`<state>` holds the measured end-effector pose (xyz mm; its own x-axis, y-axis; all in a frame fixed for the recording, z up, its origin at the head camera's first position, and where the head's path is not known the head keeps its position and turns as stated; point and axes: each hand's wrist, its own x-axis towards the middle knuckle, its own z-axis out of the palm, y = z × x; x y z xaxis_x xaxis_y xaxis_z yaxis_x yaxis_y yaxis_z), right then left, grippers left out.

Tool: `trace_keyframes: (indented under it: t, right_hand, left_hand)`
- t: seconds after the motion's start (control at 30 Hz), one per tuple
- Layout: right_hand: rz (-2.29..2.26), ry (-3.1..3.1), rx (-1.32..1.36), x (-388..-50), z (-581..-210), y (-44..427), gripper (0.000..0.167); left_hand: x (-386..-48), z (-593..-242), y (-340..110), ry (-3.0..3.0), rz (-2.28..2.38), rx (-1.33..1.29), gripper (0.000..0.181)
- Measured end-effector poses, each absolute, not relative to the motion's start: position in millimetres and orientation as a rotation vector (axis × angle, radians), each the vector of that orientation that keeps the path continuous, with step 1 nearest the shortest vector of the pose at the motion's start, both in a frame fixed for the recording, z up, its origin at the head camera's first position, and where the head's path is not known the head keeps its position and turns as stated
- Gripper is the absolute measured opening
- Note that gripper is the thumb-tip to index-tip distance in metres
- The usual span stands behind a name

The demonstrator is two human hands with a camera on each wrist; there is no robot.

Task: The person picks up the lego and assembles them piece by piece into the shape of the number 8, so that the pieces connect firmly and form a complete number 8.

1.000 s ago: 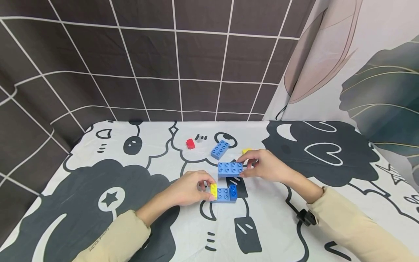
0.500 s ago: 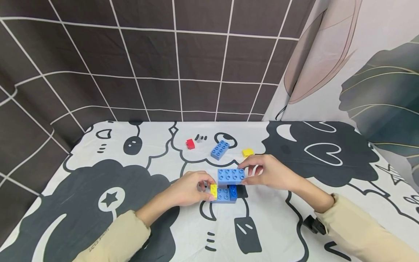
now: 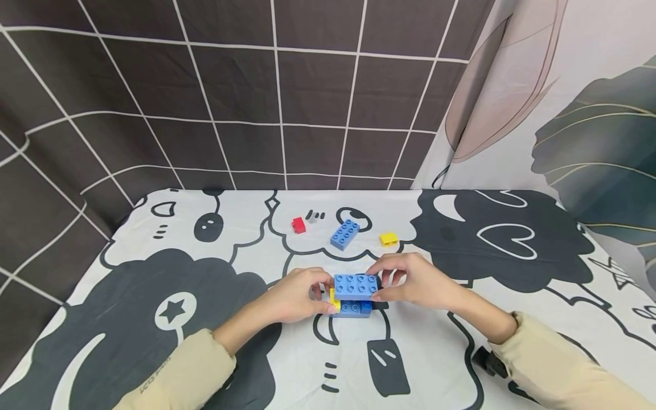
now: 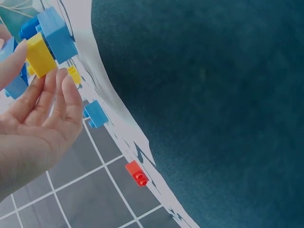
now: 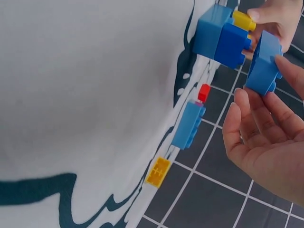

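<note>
My right hand (image 3: 417, 279) pinches the right end of a light blue eight-stud toy brick (image 3: 355, 295), studs up. It is held just above a second light blue brick (image 3: 351, 312) that lies on the cloth. On that lower brick, a yellow brick (image 3: 335, 302) stands at the left end and a dark blue brick (image 5: 232, 45) at the right end. My left hand (image 3: 299, 295) pinches the yellow brick between thumb and fingers. In the right wrist view, a gap shows between the held brick and the dark blue one.
Farther back on the patterned cloth (image 3: 297, 353) lie a small red brick (image 3: 298, 225), another light blue brick (image 3: 345, 234) and a loose yellow brick (image 3: 389, 239). A dark gridded curtain (image 3: 318, 102) hangs behind them.
My right hand has brought the light blue brick nearer to me and slightly left, over the lower bricks. The loose yellow brick has come into full view. My left hand has stayed in place.
</note>
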<state>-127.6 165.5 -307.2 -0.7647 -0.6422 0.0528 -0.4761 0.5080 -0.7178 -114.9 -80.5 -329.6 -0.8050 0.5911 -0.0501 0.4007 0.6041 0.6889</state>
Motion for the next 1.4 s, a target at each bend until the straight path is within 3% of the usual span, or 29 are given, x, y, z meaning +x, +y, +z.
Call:
trace_keyframes:
  t: [1.1, 1.4]
  right_hand:
    - [-1.152, 2.545, -1.079, -123.5, -321.4, 161.5, 0.031]
    - [-1.112, 2.562, -1.098, -123.3, -320.1, 161.1, 0.031]
  left_hand:
    - [-115.2, -326.1, -79.7, 2.627, 0.882, 0.878, 0.028]
    - [-114.8, -321.2, -79.2, 2.618, 0.843, 0.847, 0.038]
